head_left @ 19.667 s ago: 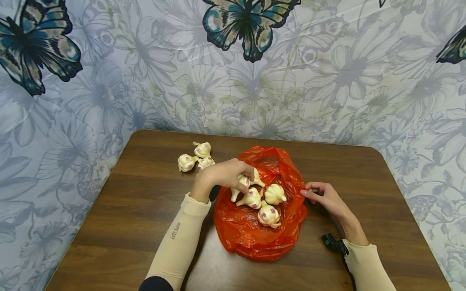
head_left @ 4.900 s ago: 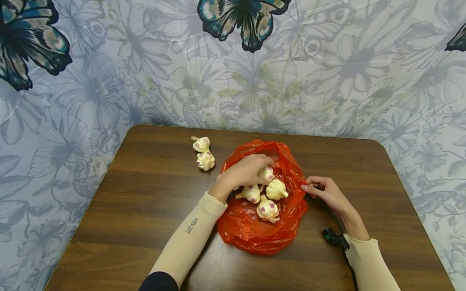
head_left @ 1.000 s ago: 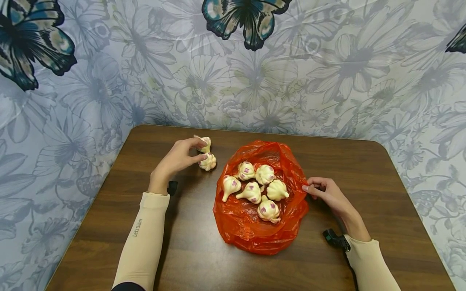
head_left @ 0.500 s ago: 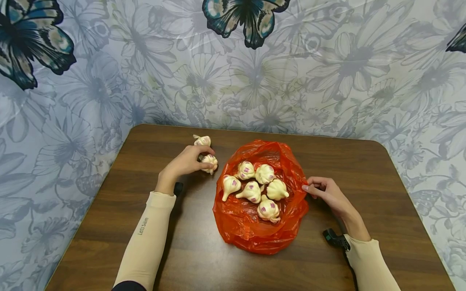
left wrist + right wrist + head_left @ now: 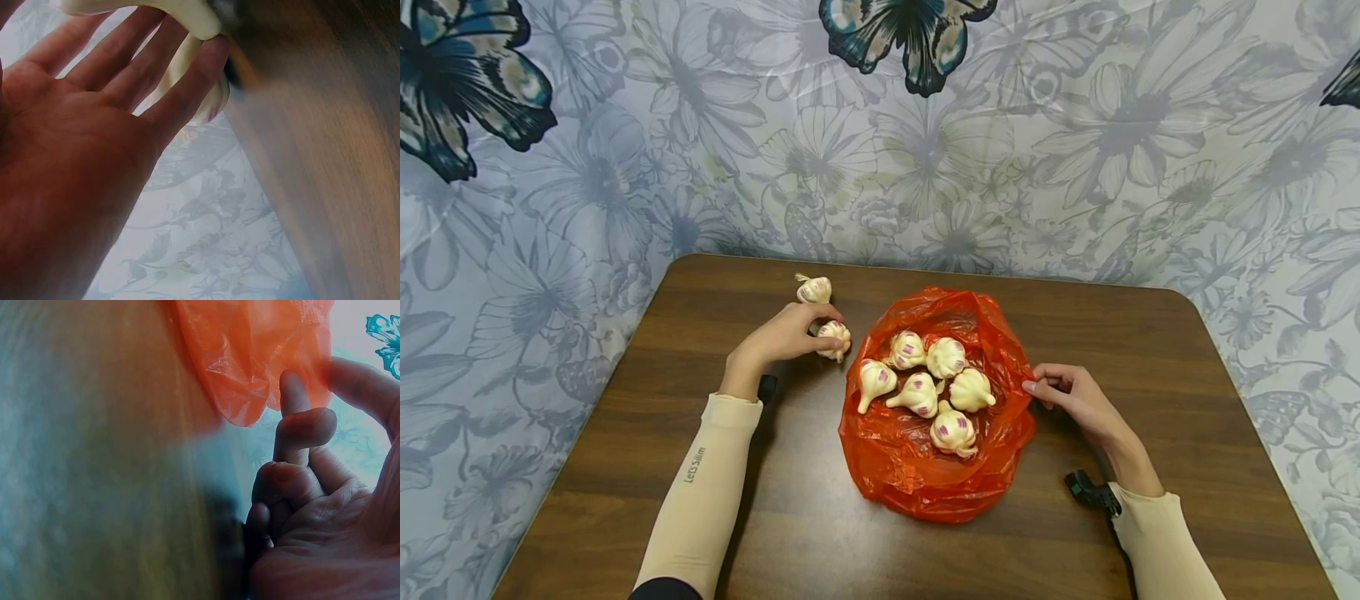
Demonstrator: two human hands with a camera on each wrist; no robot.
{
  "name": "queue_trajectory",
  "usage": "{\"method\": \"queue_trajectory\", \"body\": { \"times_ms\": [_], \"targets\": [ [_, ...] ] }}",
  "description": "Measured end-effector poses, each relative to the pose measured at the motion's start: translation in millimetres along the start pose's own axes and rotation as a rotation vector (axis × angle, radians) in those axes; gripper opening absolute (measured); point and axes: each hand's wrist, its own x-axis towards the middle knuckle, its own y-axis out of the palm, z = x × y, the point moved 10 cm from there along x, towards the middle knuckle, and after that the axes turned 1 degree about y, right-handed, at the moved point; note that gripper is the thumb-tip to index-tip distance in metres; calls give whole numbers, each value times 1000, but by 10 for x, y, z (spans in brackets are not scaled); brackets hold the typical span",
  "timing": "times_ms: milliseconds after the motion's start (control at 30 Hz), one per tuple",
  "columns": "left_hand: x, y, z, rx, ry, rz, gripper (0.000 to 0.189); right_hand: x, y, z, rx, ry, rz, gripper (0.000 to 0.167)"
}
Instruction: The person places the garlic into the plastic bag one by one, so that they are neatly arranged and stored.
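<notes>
In the head view my left hand (image 5: pixel 786 335) grips a white garlic bulb (image 5: pixel 834 342) with purple marks, thumb on the near side and fingers over the far side. Just behind it another garlic bulb (image 5: pixel 814 290) lies on the table. My right hand (image 5: pixel 1078 408) pinches the right rim of a red plastic bag (image 5: pixel 925 483), whose mouth is spread wide. Several garlic bulbs (image 5: pixel 919 395) sit inside the bag. In the right wrist view, thumb and index finger meet at the red film (image 5: pixel 244 375). The left wrist view shows pale garlic (image 5: pixel 194 12) at the fingertips.
The brown wooden table (image 5: pixel 737 517) has rounded far corners. A floral cloth with butterflies (image 5: pixel 917 42) hangs behind its far edge. A small black wrist camera (image 5: pixel 1090 492) sits by my right sleeve.
Over the last second my left hand has moved right and closed round the nearer bulb, shifting it slightly. Earlier, another bulb went from table to bag. The right hand has kept its place.
</notes>
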Motion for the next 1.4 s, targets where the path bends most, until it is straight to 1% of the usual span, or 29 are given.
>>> {"method": "queue_trajectory", "body": {
  "times_ms": [167,300,500,700,833,1033,1400],
  "targets": [
    [-4,15,22,8,6,19,45,8,1,-24,-9,4,1,17],
    [-16,12,55,-4,-2,39,50,9,-4,-45,-14,13,-4,17],
    [-29,26,65,-40,-24,75,60,17,-27,-72,-19,23,-17,17],
    [-16,54,52,-32,-49,90,67,36,-45,-80,-20,24,-12,16],
    [-9,63,36,-20,-51,87,65,54,-56,-67,-26,20,-8,17],
    [6,67,14,-18,-35,74,61,59,-65,-51,-27,15,-16,16],
    [4,12,-13,-13,-16,42,58,58,-64,-49,-8,13,-23,16]
  ]
}}
